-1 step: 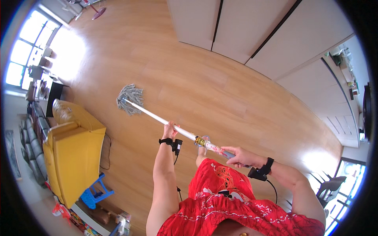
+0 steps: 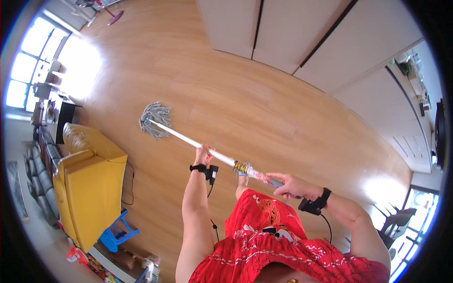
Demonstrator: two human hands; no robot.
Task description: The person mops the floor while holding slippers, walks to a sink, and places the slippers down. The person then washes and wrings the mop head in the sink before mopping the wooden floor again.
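Note:
A mop (image 2: 181, 137) with a long white handle slants across the middle of the view. Its grey string head (image 2: 155, 120) lies spread on the wooden floor, up and to the left of my hands. Partway along the handle, my left hand (image 2: 204, 154) is wrapped round the white pole. At the handle's upper end, my right hand (image 2: 291, 187) grips the grey end part, its index finger lying along the pole. Between the hands, yellowish-black binding (image 2: 241, 167) circles the handle. Each wrist wears a black strap with a small box and a cable.
To the left stands a yellow armchair (image 2: 92, 198), with a blue stool (image 2: 118, 231) beside it. Tall pale cabinets (image 2: 302, 33) line the far right side. A dark chair (image 2: 396, 224) is at the lower right. A fan's red base (image 2: 115, 18) rests on the floor at the far left.
Almost nothing differs: the view has shifted very slightly, and both hands keep their hold on the mop, whose head stays at about the same place on the floor.

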